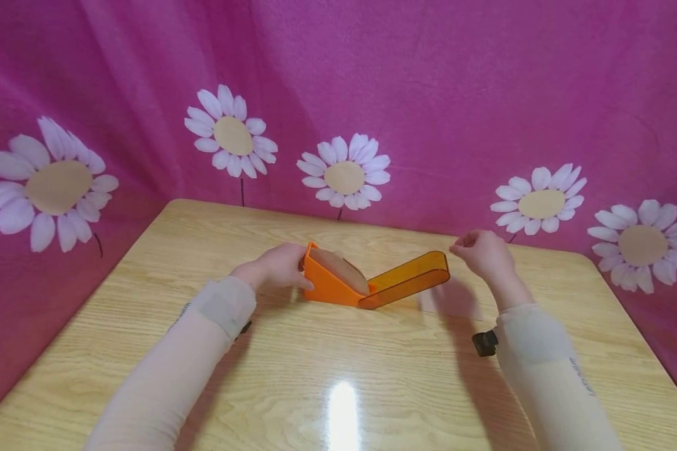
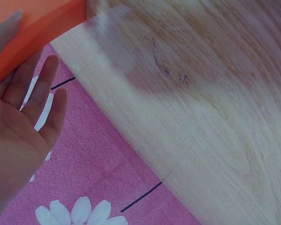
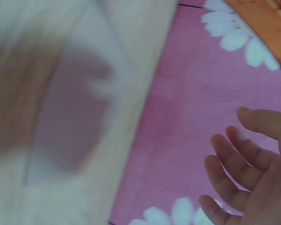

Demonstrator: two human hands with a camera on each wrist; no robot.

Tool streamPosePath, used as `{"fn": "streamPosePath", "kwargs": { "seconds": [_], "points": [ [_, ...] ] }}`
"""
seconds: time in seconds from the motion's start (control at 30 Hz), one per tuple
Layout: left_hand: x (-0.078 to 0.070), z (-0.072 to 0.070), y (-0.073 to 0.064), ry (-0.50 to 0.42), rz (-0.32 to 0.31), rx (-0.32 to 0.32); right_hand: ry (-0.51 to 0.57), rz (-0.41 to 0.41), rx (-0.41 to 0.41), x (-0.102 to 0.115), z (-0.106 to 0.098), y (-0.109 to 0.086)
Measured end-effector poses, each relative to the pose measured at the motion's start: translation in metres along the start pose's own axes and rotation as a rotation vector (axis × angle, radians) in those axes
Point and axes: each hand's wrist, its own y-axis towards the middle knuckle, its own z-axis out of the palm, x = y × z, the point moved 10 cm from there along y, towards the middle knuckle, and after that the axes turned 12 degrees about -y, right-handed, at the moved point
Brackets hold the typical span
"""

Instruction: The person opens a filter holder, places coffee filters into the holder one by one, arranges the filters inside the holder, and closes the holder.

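Observation:
A wedge-shaped orange case (image 1: 333,282) stands on the table with its see-through amber lid (image 1: 409,279) swung out to the right. Inside the case sits a brown, round-edged piece (image 1: 341,269) whose kind I cannot tell. My left hand (image 1: 279,266) grips the case at its tall left end, thumb on the near side; the left wrist view shows the thumb on the orange wall (image 2: 47,33) and fingers behind it. Just beyond the lid's raised tip, my right hand (image 1: 485,254) hovers, apart from it, its fingers loosely bent around nothing in the right wrist view.
A thin whitish sheet (image 1: 454,304) lies flat on the wooden table (image 1: 293,376), below the lid and right hand. Behind the table's far edge hangs a magenta cloth (image 1: 429,94) with daisies. Dark straps' hardware (image 1: 485,343) shows at the right wrist.

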Motion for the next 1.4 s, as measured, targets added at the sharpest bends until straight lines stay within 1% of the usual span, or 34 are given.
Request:
{"fn": "streamPosePath", "kwargs": {
  "seconds": [0.17,0.23,0.4,0.57,0.63,0.8,0.97,1.2,1.4],
  "points": [
    [0.000,0.000,0.001,0.005,0.001,0.000,-0.061,0.015,0.115,-0.012,0.030,0.007],
    [0.001,0.000,0.001,0.004,0.000,-0.001,-0.069,0.024,0.151,-0.017,0.041,0.009],
    [0.002,0.000,0.002,0.004,0.002,-0.004,-0.077,0.046,0.184,-0.031,0.064,0.013],
    [0.003,0.001,0.001,-0.006,-0.008,0.000,-0.073,0.089,0.210,-0.043,0.078,0.013],
    [0.003,0.001,0.001,0.004,-0.009,0.000,-0.073,0.102,0.213,-0.046,0.081,0.013],
    [0.003,0.000,0.002,0.028,-0.004,-0.002,-0.084,0.103,0.213,-0.048,0.083,0.014],
    [0.003,0.001,0.002,0.018,-0.005,0.002,-0.077,0.104,0.221,-0.047,0.083,0.013],
    [0.003,0.001,0.002,0.024,-0.004,0.005,-0.079,0.132,0.225,-0.050,0.083,0.013],
    [0.002,0.000,0.001,0.030,-0.002,0.006,-0.079,0.141,0.162,-0.054,0.077,0.015]
  ]
}}
